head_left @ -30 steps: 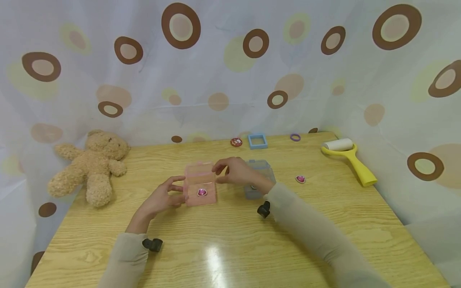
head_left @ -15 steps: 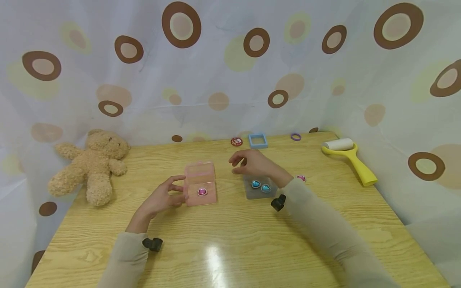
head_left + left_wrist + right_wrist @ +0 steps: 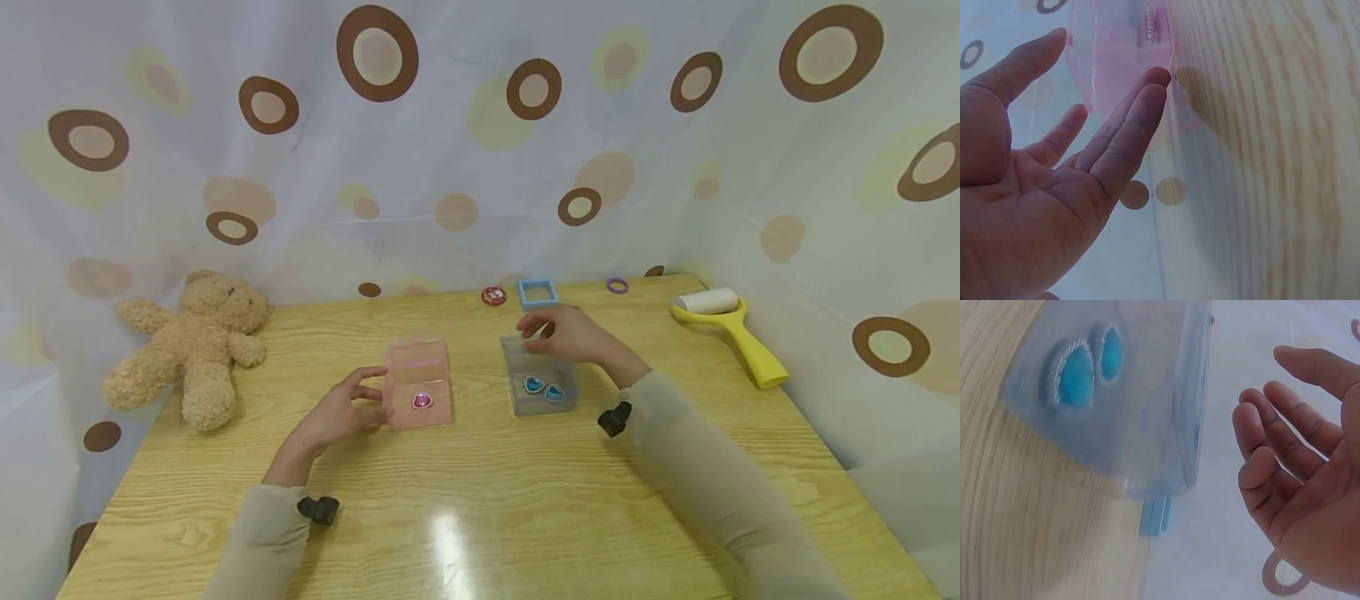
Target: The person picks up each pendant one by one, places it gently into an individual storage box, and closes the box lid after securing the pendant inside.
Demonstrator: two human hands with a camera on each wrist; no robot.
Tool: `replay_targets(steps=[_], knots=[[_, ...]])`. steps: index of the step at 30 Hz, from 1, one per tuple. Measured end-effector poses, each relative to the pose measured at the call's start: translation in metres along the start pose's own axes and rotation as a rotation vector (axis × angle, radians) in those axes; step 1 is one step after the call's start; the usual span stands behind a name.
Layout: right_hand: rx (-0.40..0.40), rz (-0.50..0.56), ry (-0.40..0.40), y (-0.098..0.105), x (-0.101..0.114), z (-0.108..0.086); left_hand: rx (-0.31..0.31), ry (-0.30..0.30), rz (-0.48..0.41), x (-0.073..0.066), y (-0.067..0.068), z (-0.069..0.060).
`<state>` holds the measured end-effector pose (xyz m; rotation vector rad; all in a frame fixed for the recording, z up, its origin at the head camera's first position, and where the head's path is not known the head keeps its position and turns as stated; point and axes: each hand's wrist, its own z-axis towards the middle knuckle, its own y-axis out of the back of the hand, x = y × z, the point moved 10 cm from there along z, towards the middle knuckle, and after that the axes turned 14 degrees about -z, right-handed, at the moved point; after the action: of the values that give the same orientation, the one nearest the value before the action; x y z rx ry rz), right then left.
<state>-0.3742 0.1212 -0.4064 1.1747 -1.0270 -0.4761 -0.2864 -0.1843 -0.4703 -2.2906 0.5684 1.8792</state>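
While left hand [image 3: 341, 414] and right hand [image 3: 572, 333] grasp nothing, pink box [image 3: 438, 417] and grey box [image 3: 529, 403] look light, stiff, slick; hold by rims.

We count one left hand [image 3: 337, 412], one right hand [image 3: 576, 335]: two. Two sleeves [image 3: 258, 537]. Two black wrist devices [image 3: 318, 509]. One pink box [image 3: 437, 414], one grey box [image 3: 538, 367]: two by our tally. One pink heart gem [image 3: 422, 401], two blue heart gems [image 3: 534, 384]: three visible to us. Singles we log: one teddy bear [image 3: 206, 342], one round red badge [image 3: 494, 296], one square blue frame [image 3: 536, 284], one purple ring [image 3: 618, 291], one yellow-handled roller [image 3: 752, 346], one worktop [image 3: 480, 475].
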Motion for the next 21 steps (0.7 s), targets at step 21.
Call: replay_targets(steps=[21], knots=[[-0.035,-0.017,-0.128,0.011,-0.07,-0.036,-0.004,0.007,0.003,0.0,0.0,-0.001]])
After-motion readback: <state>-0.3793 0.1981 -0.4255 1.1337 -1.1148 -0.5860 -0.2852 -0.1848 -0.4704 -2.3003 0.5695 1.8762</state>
